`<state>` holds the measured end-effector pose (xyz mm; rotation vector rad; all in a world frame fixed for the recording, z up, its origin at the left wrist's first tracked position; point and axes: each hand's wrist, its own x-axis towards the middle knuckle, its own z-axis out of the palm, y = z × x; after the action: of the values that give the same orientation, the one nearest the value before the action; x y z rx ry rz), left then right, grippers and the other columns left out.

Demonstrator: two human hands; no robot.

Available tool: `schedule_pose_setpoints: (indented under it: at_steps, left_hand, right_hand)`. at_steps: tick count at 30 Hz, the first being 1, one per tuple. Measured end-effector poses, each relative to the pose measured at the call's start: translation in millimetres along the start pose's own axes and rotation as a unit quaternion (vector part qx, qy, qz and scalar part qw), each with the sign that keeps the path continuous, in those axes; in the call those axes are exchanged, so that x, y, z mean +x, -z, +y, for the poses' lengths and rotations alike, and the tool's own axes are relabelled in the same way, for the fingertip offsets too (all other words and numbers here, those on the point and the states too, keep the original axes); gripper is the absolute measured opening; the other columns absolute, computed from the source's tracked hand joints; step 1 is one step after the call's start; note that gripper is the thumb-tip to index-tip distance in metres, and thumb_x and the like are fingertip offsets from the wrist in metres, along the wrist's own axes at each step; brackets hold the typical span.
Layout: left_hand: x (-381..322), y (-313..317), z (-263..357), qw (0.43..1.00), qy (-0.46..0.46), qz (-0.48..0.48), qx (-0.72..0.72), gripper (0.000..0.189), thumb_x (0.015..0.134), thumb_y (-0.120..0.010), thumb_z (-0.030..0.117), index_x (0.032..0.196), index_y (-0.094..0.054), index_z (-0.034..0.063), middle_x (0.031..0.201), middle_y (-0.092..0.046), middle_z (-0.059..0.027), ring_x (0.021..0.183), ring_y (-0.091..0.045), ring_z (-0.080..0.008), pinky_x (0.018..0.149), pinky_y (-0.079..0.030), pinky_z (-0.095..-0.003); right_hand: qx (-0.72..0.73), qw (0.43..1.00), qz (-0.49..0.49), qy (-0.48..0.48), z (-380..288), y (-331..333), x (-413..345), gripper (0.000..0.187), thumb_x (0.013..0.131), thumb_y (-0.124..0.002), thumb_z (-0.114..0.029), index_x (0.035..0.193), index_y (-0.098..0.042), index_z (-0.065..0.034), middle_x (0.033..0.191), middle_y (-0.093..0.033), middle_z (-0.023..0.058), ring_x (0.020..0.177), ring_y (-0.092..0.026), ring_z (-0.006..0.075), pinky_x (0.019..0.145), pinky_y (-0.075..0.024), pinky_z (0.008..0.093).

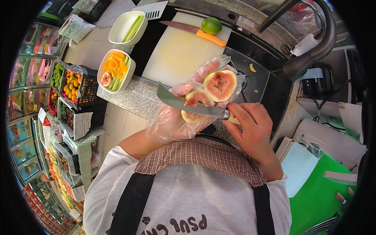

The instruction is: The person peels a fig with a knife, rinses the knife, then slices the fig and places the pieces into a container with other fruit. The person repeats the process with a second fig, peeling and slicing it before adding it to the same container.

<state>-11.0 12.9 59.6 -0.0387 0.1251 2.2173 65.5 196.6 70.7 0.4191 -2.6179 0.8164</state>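
Observation:
My left hand [170,120], in a clear plastic glove, cradles cut figs over the near edge of the counter. One round fig half [221,85] faces up near the fingertips, its red flesh showing. Closer to the palm lies another fig piece [202,95], with a knife blade [176,101] crossing over it. A pale fig part [192,116] shows below the blade; whether the two are joined I cannot tell. Bare, my right hand [252,126] grips the knife's light wooden handle [233,117], the curved blade pointing left.
A white cutting board [176,55] holds an orange-handled knife [210,37] and a green citrus fruit [211,25]. Left are a bowl [129,82] of orange pieces, green sticks and fig, and a bowl [116,29] of green sticks. A black sink [258,85] and faucet [302,64] stand right.

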Motion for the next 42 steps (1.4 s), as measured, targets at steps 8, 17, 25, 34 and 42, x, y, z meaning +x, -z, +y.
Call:
schedule_pose_setpoints:
  at_steps: [8,17,25,34,42]
  left_hand:
    - [0,2,3,0.991,0.021,-0.055,-0.122,0.057,0.096,-0.048,0.026,0.147,-0.027,0.0106,0.151,-0.028,-0.0093,0.136,-0.033,-0.0226,0.107,-0.039,-0.0304]
    - [3,-12,-4,0.972,-0.043,0.124,0.192,0.061,0.095,-0.047,0.039,0.147,-0.027,0.0129,0.146,-0.037,-0.007,0.127,-0.046,-0.0203,0.102,-0.044,-0.0353]
    - [2,-12,4,0.996,-0.006,0.084,0.008,0.074,0.092,-0.031,0.065,0.147,-0.027,0.0172,0.148,-0.032,-0.0017,0.13,-0.041,-0.0183,0.103,-0.043,-0.0357]
    - [1,-12,5,0.998,-0.017,0.059,0.012,0.081,0.089,-0.037,0.067,0.148,-0.022,0.0136,0.151,-0.028,-0.0059,0.135,-0.035,-0.0226,0.111,-0.033,-0.0401]
    - [0,-9,1,0.975,-0.066,0.049,0.204,0.087,0.087,-0.034,0.07,0.148,-0.02,0.0098,0.151,-0.027,-0.0051,0.137,-0.031,-0.0208,0.112,-0.031,-0.0381]
  right_hand:
    - [-0.018,1.0,0.015,0.003,1,1,0,0.038,0.065,-0.077,-0.014,0.101,-0.066,-0.0067,0.082,-0.059,0.005,0.07,-0.056,0.0224,0.063,-0.0449,0.034]
    - [-0.052,0.998,0.031,-0.017,3,3,-1,0.039,0.064,-0.079,-0.015,0.1,-0.067,-0.0064,0.081,-0.06,0.0047,0.07,-0.057,0.0214,0.064,-0.0452,0.0334]
    - [0.006,0.995,0.054,-0.083,3,5,-4,0.038,0.066,-0.08,-0.015,0.1,-0.068,-0.0047,0.082,-0.061,0.0067,0.071,-0.059,0.0226,0.063,-0.047,0.0329]
    - [0.306,0.901,0.066,-0.302,14,9,-24,0.036,0.08,-0.072,-0.019,0.11,-0.063,-0.0014,0.084,-0.061,0.0105,0.07,-0.058,0.0202,0.066,-0.0461,0.0265]
    - [0.061,0.987,0.023,-0.146,0,6,-10,0.038,0.077,-0.07,-0.012,0.112,-0.062,-0.0019,0.091,-0.061,0.0118,0.079,-0.059,0.0281,0.07,-0.0491,0.0355]
